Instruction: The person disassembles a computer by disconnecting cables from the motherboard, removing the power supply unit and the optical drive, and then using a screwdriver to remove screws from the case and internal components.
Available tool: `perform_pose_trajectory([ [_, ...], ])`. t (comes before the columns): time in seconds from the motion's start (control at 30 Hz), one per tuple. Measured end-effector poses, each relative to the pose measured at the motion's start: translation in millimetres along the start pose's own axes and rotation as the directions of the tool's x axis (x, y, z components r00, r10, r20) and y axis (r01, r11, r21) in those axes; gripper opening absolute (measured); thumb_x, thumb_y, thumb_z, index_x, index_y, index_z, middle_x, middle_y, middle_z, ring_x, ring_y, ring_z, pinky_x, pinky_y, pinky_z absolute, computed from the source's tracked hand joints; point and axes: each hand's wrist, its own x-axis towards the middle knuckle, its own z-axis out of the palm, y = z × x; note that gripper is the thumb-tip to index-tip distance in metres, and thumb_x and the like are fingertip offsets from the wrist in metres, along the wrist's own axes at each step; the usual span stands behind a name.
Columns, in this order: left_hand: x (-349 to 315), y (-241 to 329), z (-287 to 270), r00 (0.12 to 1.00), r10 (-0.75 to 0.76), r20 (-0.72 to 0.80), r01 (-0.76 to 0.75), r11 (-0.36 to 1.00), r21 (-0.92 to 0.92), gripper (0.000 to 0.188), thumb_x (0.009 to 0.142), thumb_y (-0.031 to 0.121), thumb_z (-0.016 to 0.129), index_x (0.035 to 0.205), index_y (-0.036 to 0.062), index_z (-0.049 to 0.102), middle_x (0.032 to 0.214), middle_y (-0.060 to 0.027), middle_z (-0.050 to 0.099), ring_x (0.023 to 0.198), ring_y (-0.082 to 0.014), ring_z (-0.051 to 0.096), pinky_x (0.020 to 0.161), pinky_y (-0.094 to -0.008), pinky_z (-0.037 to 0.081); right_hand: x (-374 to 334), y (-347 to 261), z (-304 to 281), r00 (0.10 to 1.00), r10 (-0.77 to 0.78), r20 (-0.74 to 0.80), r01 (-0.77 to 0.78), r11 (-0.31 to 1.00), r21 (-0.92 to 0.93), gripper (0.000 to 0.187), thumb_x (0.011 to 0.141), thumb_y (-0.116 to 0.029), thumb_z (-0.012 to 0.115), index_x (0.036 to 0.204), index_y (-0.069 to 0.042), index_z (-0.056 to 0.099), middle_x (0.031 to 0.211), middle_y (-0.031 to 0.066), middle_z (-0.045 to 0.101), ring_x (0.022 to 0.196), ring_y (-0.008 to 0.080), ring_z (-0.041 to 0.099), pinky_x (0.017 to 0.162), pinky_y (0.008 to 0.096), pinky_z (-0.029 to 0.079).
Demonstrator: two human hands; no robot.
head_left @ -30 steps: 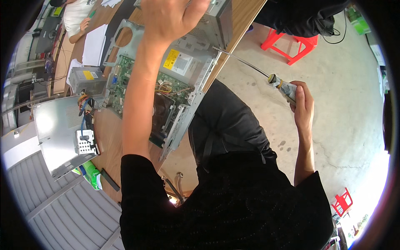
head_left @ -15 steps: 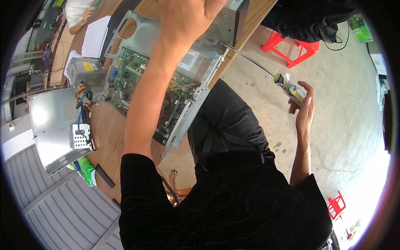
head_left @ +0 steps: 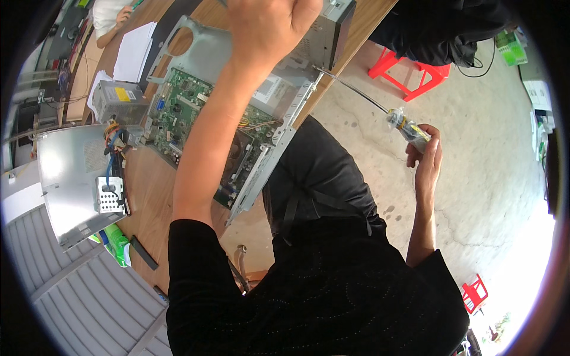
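Right hand (head_left: pixel 426 159) closed round screwdriver (head_left: pixel 380 110) handle, right of centre; long thin shaft tip at computer case (head_left: pixel 270 148) edge, upper centre. Left hand (head_left: pixel 267 26) clenched on top of case, contents unclear. Sheet-metal case probably heavy, stiff, sharp-edged; circuit board (head_left: pixel 190 113) fragile. Best gripped by frame rails.

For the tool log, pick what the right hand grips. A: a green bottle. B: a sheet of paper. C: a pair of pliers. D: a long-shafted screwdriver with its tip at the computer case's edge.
D: the right hand wraps the handle of a long screwdriver, whose thin shaft runs up to the edge of the open computer case.
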Motion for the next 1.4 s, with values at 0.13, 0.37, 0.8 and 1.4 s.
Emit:
perform_pose_trajectory([
  [0.13,1,1,0,1.0,0.001,-0.009,-0.001,1.0,-0.003,0.023,0.096,0.021,0.059,0.092,0.0038,0.073,0.091,-0.0073,0.072,0.091,-0.0265,0.065,0.09,-0.0436,0.042,1,4,-3,0.989,-0.142,-0.042,0.131,0.97,-0.205,0.029,0.103,-0.022,0.053,0.123,-0.001,0.054,0.112,0.0114,0.06,0.091,0.0156,0.058,0.083,0.0297,0.047],
  [0.37,-3,-3,2,0.999,0.009,-0.032,-0.01,1.0,-0.019,0.02,0.095,0.021,0.06,0.092,0.0049,0.072,0.091,-0.0062,0.071,0.092,-0.0257,0.065,0.09,-0.0451,0.041,-3,-3,19,0.974,-0.204,-0.101,0.205,0.979,0.003,0.039,0.1,-0.016,0.057,0.135,-0.002,0.046,0.116,0.0115,0.061,0.095,0.0141,0.058,0.083,0.0272,0.047],
  [0.8,-4,-2,1,0.999,-0.019,-0.041,0.018,0.999,-0.042,0.023,0.097,0.023,0.059,0.09,0.0047,0.072,0.089,-0.0061,0.071,0.09,-0.0256,0.064,0.092,-0.0467,0.041,1,-4,7,0.988,-0.122,-0.093,0.121,0.993,-0.008,0.038,0.102,-0.022,0.057,0.133,0.0,0.048,0.104,0.0079,0.061,0.081,0.012,0.055,0.07,0.0246,0.045],
  [1.4,-1,-2,0,0.999,-0.027,-0.024,0.026,0.999,-0.047,0.025,0.097,0.023,0.059,0.091,0.0039,0.073,0.09,-0.007,0.072,0.09,-0.0258,0.064,0.092,-0.0465,0.041,1,-1,6,0.955,-0.288,-0.07,0.268,0.939,-0.214,0.042,0.102,-0.016,0.053,0.14,-0.003,0.043,0.111,0.0082,0.057,0.084,0.0118,0.054,0.074,0.0264,0.044],
])
